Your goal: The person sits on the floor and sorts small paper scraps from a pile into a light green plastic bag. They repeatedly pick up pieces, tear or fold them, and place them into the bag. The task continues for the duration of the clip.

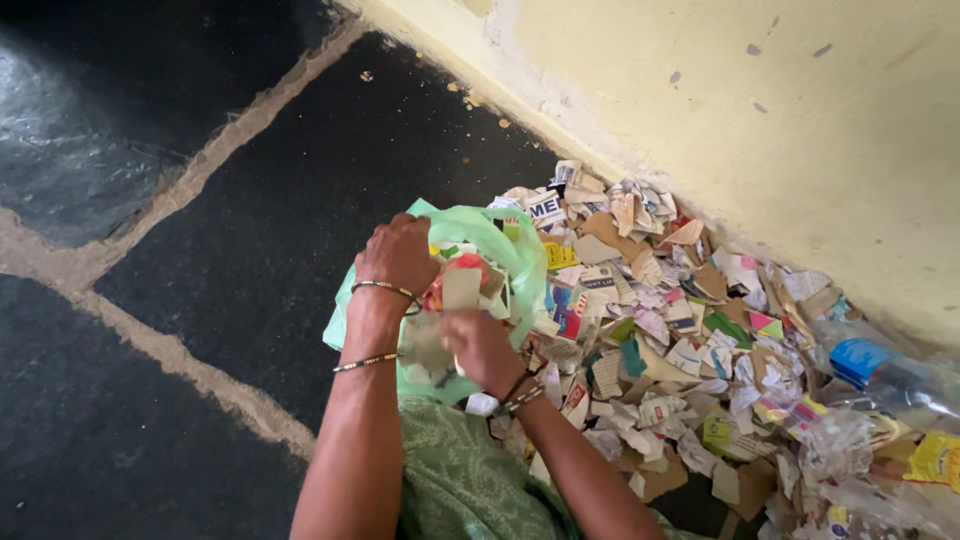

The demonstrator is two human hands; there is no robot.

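1. Floor (pixel 200 230): dark stone slabs with pale mortar joints filled the left and near side of the view.
2. Wall (pixel 760 130): yellowish, chipped plaster ran along the far right.
3. Heap of torn paper and card (pixel 660 340): mixed printed scraps and brown pieces lay against the wall's foot, just right of the hands.
4. Clear plastic bottle (pixel 880 375): with a blue label, it lay on its side at the heap's right edge, among crumpled plastic wrappers (pixel 850 450).
5. Green plastic bag (pixel 500 245): thin and translucent, it sat on the floor at the heap's left edge, mouth up, already holding scraps.
6. Left hand (pixel 398 255): closed on the bag's rim at its left side, it held the mouth open.
7. Right hand (pixel 480 345): curled over the bag's mouth, it gripped a card scrap (pixel 461 288) upright.
8. Step judged: loading scraps into the bag, one piece at the mouth. The next move would call for releasing the scrap inside while the rim was kept wide.
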